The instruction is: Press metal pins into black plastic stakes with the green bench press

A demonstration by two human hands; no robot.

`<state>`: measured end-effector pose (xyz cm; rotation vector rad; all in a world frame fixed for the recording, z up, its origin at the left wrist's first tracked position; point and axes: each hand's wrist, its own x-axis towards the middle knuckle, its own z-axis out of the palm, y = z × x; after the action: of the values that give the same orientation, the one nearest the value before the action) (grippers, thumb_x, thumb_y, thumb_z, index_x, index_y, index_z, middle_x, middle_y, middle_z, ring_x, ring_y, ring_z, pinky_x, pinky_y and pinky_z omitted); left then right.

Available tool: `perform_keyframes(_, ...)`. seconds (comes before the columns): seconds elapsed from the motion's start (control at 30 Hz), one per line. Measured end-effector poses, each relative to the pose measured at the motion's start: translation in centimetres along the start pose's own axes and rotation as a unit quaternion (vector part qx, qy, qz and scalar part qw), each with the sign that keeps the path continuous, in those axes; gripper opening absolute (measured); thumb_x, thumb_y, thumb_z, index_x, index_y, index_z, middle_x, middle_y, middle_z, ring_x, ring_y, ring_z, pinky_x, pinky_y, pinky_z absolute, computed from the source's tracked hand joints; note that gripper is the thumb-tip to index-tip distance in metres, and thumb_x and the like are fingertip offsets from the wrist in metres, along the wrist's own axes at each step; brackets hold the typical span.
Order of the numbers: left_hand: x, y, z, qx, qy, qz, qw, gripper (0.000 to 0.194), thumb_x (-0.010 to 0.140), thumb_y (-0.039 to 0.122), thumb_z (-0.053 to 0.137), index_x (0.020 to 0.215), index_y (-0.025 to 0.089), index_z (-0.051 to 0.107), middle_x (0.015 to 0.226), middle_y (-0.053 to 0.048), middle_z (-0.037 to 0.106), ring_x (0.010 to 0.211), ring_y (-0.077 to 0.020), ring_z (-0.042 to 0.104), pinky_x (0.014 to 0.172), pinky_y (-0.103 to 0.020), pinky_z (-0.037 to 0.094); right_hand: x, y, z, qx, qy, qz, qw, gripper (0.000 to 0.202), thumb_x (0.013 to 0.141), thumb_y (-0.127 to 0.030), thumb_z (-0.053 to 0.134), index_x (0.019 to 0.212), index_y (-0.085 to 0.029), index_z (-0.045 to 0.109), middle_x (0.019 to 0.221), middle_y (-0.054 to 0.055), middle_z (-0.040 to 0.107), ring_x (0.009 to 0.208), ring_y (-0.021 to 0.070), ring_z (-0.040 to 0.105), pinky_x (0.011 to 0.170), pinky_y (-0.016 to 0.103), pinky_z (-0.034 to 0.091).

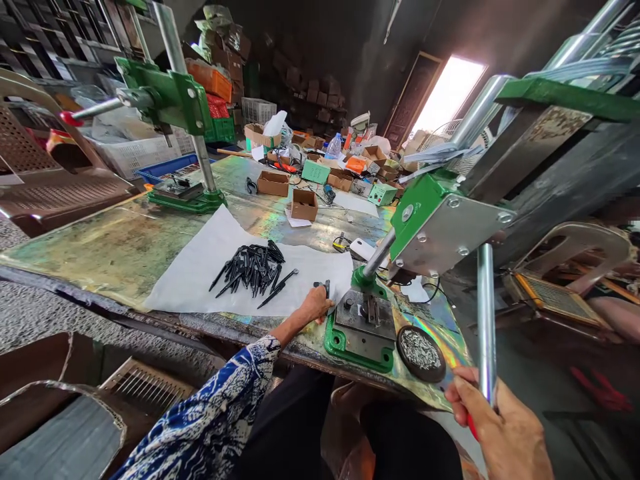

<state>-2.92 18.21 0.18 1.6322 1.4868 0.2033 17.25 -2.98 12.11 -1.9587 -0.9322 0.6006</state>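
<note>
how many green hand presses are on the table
2. One green press stands at the near right edge, its lever in the right hand. The other press stands at the far left. Clutter behind may hide more.

A dim workshop with dark walls (320, 40); daylight pours through a bright doorway (447, 93) at the back. Stacked boxes (310, 93) and crates (213, 80) line the far side, and brown plastic chairs (45, 167) stand on the left.

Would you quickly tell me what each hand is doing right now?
Left hand: closed on a small black part beside the green press base.
Right hand: closed around the press lever.
</note>
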Motion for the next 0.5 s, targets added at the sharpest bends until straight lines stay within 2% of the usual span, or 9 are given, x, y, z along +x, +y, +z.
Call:
perform_keyframes(0.07,-0.3,-0.3,0.0,-0.029,-0.017,0.014,0.999,0.023,0.085,0.024,0.048,0.066,0.013,0.055,0.047,-0.004,0.057,0.048,-0.0177,0.062,0.052,-0.024,0.050,0.1,0.3,0.0,0.004,0.002,0.002,1.000,0.041,0.064,-0.051,0.061,0.089,-0.018,0.057,0.058,0.000,0.059,0.048,0.0163,0.052,0.053,0.030,0.047)
perform_keyframes(0.13,-0.6,-0.8,0.0,-0.049,-0.014,0.024,0.998,0.020,0.084,0.021,0.046,0.067,0.014,0.053,0.044,-0.001,0.053,0.045,-0.0167,0.060,0.049,-0.023,0.048,0.2,0.6,0.0,0.008,0.003,0.005,1.000,0.042,0.063,-0.052,0.062,0.089,-0.018,0.057,0.058,-0.001,0.059,0.049,0.0166,0.053,0.053,0.030,0.048)
perform_keyframes(0.23,-1.1,-2.3,-0.2,-0.095,0.039,0.030,0.994,0.007,0.082,0.016,0.046,0.080,0.014,0.053,0.043,0.004,0.049,0.041,-0.0154,0.056,0.043,-0.022,0.044,0.3,0.8,-0.1,0.005,-0.007,0.012,1.000,0.042,0.064,-0.052,0.064,0.090,-0.019,0.058,0.054,-0.002,0.055,0.052,0.0175,0.053,0.055,0.030,0.048)
perform_keyframes(0.33,-1.7,-4.5,-1.2,-0.120,0.104,0.013,0.987,0.006,0.083,0.015,0.047,0.086,0.015,0.053,0.050,0.003,0.053,0.043,-0.0134,0.055,0.043,-0.020,0.042,0.2,0.8,-0.3,0.020,-0.011,0.036,0.999,0.046,0.064,-0.053,0.066,0.093,-0.018,0.059,0.055,-0.002,0.056,0.055,0.0186,0.055,0.057,0.030,0.050)
perform_keyframes(0.4,-2.3,-5.9,-2.4,-0.073,0.160,-0.004,0.984,0.005,0.083,0.015,0.049,0.083,0.015,0.054,0.060,-0.001,0.059,0.054,-0.0139,0.060,0.049,-0.020,0.043,0.1,0.8,-0.3,0.028,-0.008,0.045,0.999,0.048,0.064,-0.054,0.067,0.094,-0.019,0.059,0.057,-0.001,0.058,0.056,0.0185,0.056,0.057,0.029,0.050)
perform_keyframes(0.5,-3.2,-7.7,-4.5,0.061,0.233,-0.030,0.970,0.005,0.082,0.016,0.052,0.083,0.017,0.057,0.078,-0.007,0.065,0.082,-0.0198,0.064,0.065,-0.024,0.045,0.0,0.8,-0.3,0.035,-0.013,0.043,0.998,0.046,0.065,-0.055,0.068,0.094,-0.020,0.060,0.059,-0.002,0.058,0.057,0.0168,0.054,0.059,0.027,0.050)
